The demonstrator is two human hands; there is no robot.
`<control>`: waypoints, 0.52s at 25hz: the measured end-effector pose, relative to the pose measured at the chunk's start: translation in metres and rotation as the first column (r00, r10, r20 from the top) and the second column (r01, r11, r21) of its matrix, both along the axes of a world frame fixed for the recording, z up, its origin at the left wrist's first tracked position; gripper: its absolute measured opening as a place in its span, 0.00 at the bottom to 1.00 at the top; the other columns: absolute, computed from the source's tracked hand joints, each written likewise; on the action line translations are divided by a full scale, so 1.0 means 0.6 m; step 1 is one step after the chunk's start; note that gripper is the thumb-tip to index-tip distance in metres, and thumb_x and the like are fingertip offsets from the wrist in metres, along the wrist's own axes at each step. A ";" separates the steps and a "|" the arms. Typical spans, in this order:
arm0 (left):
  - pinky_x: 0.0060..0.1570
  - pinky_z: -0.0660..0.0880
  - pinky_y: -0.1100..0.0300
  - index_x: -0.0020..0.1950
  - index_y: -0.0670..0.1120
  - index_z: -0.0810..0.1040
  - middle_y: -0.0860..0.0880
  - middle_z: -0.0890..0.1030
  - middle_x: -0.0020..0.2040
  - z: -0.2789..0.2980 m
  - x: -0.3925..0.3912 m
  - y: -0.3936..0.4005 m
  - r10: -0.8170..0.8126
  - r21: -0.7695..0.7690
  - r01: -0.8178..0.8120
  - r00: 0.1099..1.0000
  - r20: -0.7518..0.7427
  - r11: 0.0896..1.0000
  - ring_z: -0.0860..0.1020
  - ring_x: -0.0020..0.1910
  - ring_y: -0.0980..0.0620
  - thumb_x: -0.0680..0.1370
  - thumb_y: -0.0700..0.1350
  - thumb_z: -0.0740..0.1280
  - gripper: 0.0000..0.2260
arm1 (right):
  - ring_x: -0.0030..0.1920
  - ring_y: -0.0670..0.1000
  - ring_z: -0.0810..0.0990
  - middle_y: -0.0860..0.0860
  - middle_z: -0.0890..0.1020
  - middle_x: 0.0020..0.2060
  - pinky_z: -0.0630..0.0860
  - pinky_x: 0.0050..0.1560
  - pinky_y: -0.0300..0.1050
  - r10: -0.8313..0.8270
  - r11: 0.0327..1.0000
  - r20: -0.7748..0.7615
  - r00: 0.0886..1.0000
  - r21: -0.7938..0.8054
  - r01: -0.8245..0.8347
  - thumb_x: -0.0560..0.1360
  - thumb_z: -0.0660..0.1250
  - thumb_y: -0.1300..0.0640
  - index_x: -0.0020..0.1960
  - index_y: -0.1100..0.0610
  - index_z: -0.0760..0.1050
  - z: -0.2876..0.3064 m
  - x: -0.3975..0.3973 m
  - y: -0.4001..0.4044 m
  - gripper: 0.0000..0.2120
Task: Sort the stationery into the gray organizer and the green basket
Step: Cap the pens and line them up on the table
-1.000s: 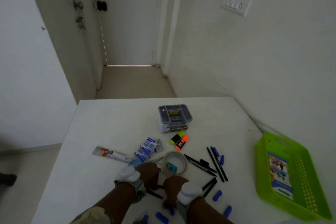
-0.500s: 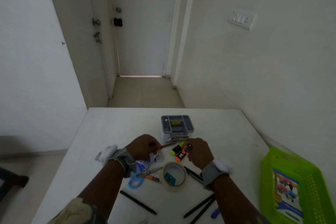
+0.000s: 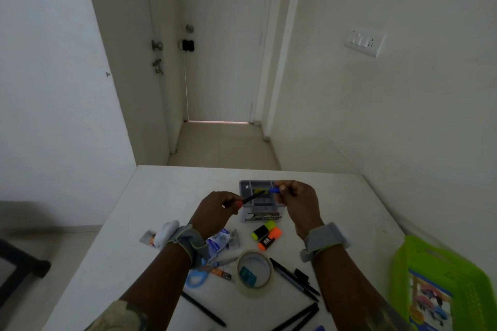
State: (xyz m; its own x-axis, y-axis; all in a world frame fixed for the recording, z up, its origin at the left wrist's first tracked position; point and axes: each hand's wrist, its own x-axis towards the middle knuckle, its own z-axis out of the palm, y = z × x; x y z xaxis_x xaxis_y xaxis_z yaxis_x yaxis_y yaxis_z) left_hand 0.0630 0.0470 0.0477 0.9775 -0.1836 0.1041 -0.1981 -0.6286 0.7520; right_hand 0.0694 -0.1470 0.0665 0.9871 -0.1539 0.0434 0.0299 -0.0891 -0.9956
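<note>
My left hand [image 3: 215, 209] holds a black pen [image 3: 251, 198] and my right hand [image 3: 295, 199] pinches its blue cap [image 3: 273, 190], both over the gray organizer [image 3: 246, 187]. I should line them up straight, then push gently.

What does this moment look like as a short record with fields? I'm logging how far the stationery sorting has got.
left hand: holds a black pen above the table
right hand: pinches a blue cap at the pen's tip
organizer: gray, behind the hands, something yellow inside
basket: green, at right, holds a printed booklet
on the table: two highlighters, tape roll, scissors, several black pens
</note>
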 end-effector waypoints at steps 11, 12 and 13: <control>0.38 0.66 0.80 0.54 0.46 0.82 0.56 0.78 0.36 0.004 -0.001 0.003 0.016 0.001 -0.016 1.000 0.025 1.000 0.75 0.37 0.73 0.77 0.43 0.65 0.09 | 0.33 0.49 0.78 0.57 0.81 0.39 0.78 0.43 0.42 0.101 0.981 0.056 0.993 -0.170 -0.090 0.77 0.60 0.68 0.38 0.52 0.79 -0.005 0.025 -0.002 0.15; 0.38 0.66 0.80 0.53 0.46 0.82 0.57 0.78 0.35 0.004 -0.001 0.003 0.014 -0.002 -0.014 1.000 0.024 1.000 0.75 0.37 0.74 0.77 0.43 0.65 0.09 | 0.33 0.50 0.78 0.57 0.82 0.38 0.79 0.45 0.46 0.117 0.976 0.058 0.991 -0.191 -0.104 0.77 0.60 0.67 0.38 0.51 0.79 -0.005 0.026 -0.002 0.16; 0.38 0.67 0.80 0.53 0.46 0.82 0.58 0.77 0.35 0.005 -0.002 0.002 0.014 -0.003 -0.014 1.000 0.021 1.000 0.75 0.36 0.73 0.77 0.43 0.65 0.08 | 0.34 0.51 0.78 0.57 0.82 0.38 0.79 0.47 0.47 0.133 0.973 0.062 0.989 -0.196 -0.119 0.77 0.60 0.67 0.37 0.50 0.79 -0.005 0.027 -0.003 0.17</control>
State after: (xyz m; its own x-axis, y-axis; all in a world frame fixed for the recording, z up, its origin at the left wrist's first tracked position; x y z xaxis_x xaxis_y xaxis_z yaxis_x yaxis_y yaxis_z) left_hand 0.0621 0.0484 0.0507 0.9775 -0.1695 0.1254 -0.2053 -0.6296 0.7493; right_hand 0.0857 -0.1490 0.0636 0.9910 -0.0101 0.1335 0.1259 -0.2686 -0.9550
